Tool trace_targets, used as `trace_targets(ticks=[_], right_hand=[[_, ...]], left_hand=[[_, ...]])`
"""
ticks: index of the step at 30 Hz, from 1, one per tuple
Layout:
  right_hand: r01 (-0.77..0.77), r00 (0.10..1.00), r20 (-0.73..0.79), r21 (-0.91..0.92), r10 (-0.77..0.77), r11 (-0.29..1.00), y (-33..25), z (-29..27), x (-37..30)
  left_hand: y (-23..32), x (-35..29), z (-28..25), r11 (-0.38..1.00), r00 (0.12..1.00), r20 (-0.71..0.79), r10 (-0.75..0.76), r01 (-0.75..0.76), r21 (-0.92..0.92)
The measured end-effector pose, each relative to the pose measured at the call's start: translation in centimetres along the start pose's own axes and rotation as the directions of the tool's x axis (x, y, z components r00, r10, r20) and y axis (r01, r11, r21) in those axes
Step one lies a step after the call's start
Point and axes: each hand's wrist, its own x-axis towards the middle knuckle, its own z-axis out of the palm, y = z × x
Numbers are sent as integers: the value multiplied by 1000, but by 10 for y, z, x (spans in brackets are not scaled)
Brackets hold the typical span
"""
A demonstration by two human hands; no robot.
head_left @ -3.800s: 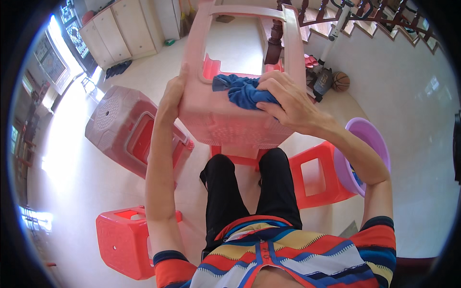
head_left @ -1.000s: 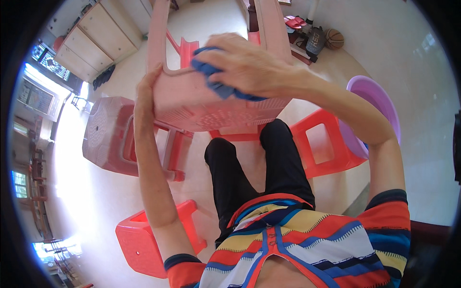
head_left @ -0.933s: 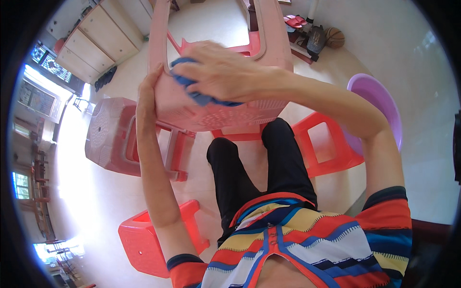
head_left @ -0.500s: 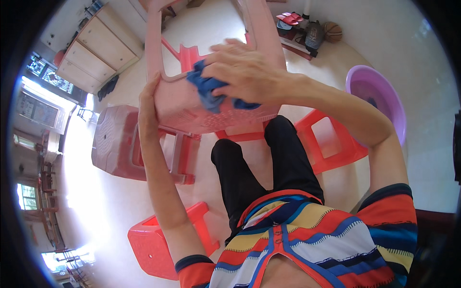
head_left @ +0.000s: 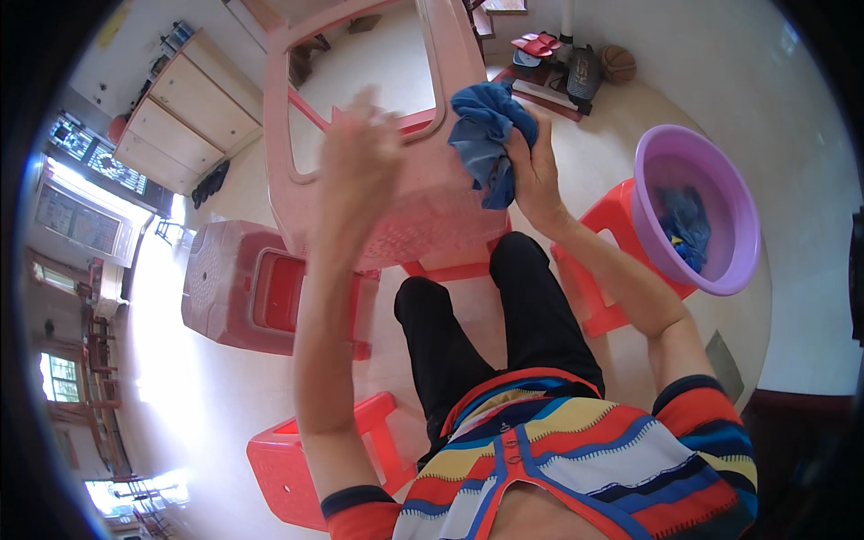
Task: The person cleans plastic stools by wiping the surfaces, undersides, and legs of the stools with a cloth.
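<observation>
A faded pink plastic stool [head_left: 427, 198] is tipped on its side before my knees, its open frame pointing away from me. My right hand [head_left: 537, 184] grips a crumpled blue cloth [head_left: 486, 135] at the stool's right edge; whether the cloth touches the plastic I cannot tell. In front of the stool's left part is my left hand [head_left: 360, 166], raised and smeared by motion, so its fingers are unclear. Part of the stool is hidden behind that hand and forearm.
On the right, a purple basin [head_left: 644, 175] with wet blue cloth [head_left: 688, 225] inside rests on a red stool [head_left: 598, 310]. A brownish-pink stool [head_left: 220, 279] and another red stool [head_left: 288, 472] lie to my left. Cabinets [head_left: 193, 99] and a basketball [head_left: 617, 65] are farther off.
My left hand has let go of the stool's left edge and moved right, over the stool. The right hand has carried the cloth right, off the stool's middle. The stool has shifted slightly left.
</observation>
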Motion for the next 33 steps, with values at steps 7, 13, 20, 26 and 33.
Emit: trace_targets(ticks=[7,13,20,26,33], right_hand=[[-373,926,122,160,357,914,21,-19,-20],[-207,977,73,82,201,975,34,-11,-24],[-169,978,160,201,138,965,-30,18,-23],[207,966,180,-122,-183,971,-74,31,23],[466,855,401,-314,-329,827,-93,66,35]], left_hand=[[29,15,52,977,975,99,-199,189,100],[34,13,36,971,967,110,-230,236,-49],[-12,9,9,845,983,8,-185,163,-509],[-15,14,-22,594,947,19,-320,217,-774],[-78,5,-26,424,926,8,-378,181,-888]])
